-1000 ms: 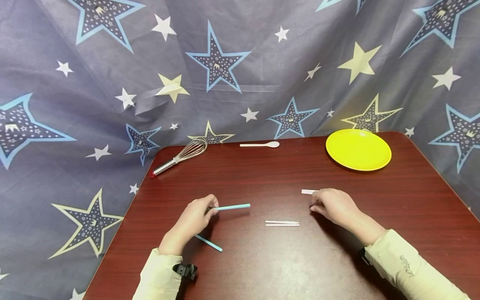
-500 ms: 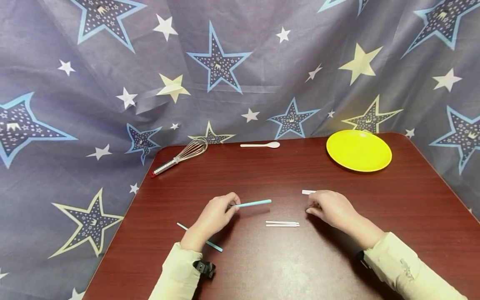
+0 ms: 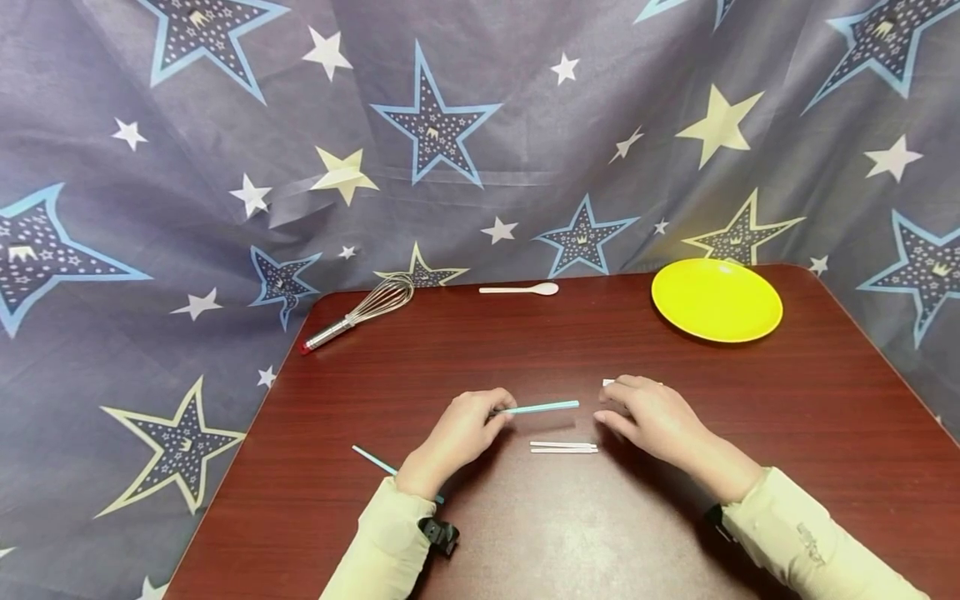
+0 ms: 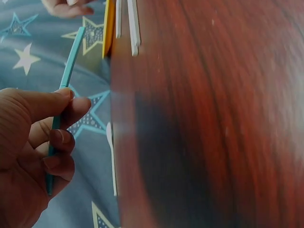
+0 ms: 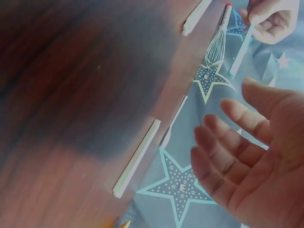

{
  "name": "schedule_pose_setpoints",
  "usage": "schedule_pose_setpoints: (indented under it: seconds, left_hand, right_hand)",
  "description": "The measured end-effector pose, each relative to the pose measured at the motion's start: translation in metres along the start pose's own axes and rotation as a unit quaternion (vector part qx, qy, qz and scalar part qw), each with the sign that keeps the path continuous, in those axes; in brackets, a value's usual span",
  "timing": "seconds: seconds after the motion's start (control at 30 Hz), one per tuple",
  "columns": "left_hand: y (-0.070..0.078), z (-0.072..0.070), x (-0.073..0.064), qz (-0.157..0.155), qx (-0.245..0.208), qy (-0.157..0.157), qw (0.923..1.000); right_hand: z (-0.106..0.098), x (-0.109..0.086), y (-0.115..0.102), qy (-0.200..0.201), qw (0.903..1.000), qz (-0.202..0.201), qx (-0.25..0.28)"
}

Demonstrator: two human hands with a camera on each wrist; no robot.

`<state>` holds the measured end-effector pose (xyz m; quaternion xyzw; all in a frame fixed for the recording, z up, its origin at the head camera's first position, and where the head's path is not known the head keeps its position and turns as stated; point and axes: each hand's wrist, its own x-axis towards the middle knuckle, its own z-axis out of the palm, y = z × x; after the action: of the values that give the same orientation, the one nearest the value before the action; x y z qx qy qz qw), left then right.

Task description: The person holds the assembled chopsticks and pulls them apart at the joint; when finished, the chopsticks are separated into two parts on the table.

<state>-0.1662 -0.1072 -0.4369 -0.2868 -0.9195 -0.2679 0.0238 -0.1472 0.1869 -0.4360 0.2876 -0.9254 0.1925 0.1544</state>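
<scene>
My left hand (image 3: 459, 427) pinches a slim light-blue stick (image 3: 551, 407) between thumb and fingers. The stick is raised over the table and points right; in the left wrist view its rear end lies along the curled fingers (image 4: 62, 138). My right hand (image 3: 660, 421) hovers facing it with nothing held, its fingers (image 5: 232, 145) loosely bent and apart. Behind the right hand lies a white stick (image 5: 137, 159), mostly covered by that hand in the head view. A pair of white sticks (image 3: 562, 448) rests between the hands. Another light-blue stick (image 3: 373, 458) lies partly under my left wrist.
A whisk (image 3: 363, 310) with a silver handle lies at the table's back left. A white spoon (image 3: 521, 289) rests along the back edge, and a yellow plate (image 3: 716, 300) sits at the back right. A star-patterned cloth (image 3: 480, 167) hangs behind the dark red table (image 3: 525, 350).
My left hand has carried the light-blue stick rightward, uncovering part of the other blue stick. My right hand has shifted slightly left, and its fingers have opened out.
</scene>
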Motion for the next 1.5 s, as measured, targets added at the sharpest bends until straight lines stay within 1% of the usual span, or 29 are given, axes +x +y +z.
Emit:
schedule_pose_setpoints:
  seconds: [0.07,0.2,0.27,0.4,0.5,0.6,0.87,1.0,1.1,1.27,1.33,1.5]
  left_hand:
    - [0.003,0.003,0.002,0.005,0.000,-0.004,1.0000]
    - [0.011,0.009,0.006,0.019,0.002,-0.006,0.9998]
    - [0.016,0.012,0.008,0.025,0.010,-0.005,0.9996]
    - [0.024,0.018,0.012,0.039,0.035,-0.007,0.9986]
    - [0.029,0.021,0.014,0.053,0.039,-0.009,0.9978]
    - [0.033,0.024,0.014,0.063,0.034,-0.009,0.9974]
    - [0.039,0.030,0.014,0.069,0.033,-0.017,0.9969]
    - [0.042,0.032,0.014,0.075,0.036,-0.027,0.9962]
    - [0.044,0.034,0.015,0.077,0.048,-0.037,0.9952]
    - [0.045,0.036,0.016,0.078,0.072,-0.052,0.9930]
    - [0.045,0.036,0.017,0.081,0.077,-0.051,0.9924]
    - [0.046,0.036,0.017,0.089,0.069,-0.041,0.9928]
  right_hand:
    - [0.001,0.001,-0.002,0.004,0.9999,-0.009,0.004]
    - [0.004,0.004,-0.007,-0.001,0.9988,-0.044,0.020]
    - [0.005,0.005,-0.010,-0.009,0.9978,-0.060,0.027]
    - [0.008,0.005,-0.016,-0.023,0.9966,-0.075,0.027]
    - [0.010,0.005,-0.020,-0.030,0.9964,-0.077,0.017]
    - [0.012,0.005,-0.023,-0.034,0.9962,-0.078,0.016]
    - [0.017,0.005,-0.027,-0.020,0.9959,-0.087,0.015]
    - [0.018,0.005,-0.028,-0.032,0.9962,-0.080,0.011]
    - [0.017,0.006,-0.029,-0.041,0.9966,-0.072,0.002]
    - [0.016,0.006,-0.032,-0.033,0.9974,-0.059,-0.024]
    - [0.015,0.007,-0.033,-0.034,0.9977,-0.054,-0.026]
    - [0.014,0.006,-0.034,-0.061,0.9970,-0.046,-0.009]
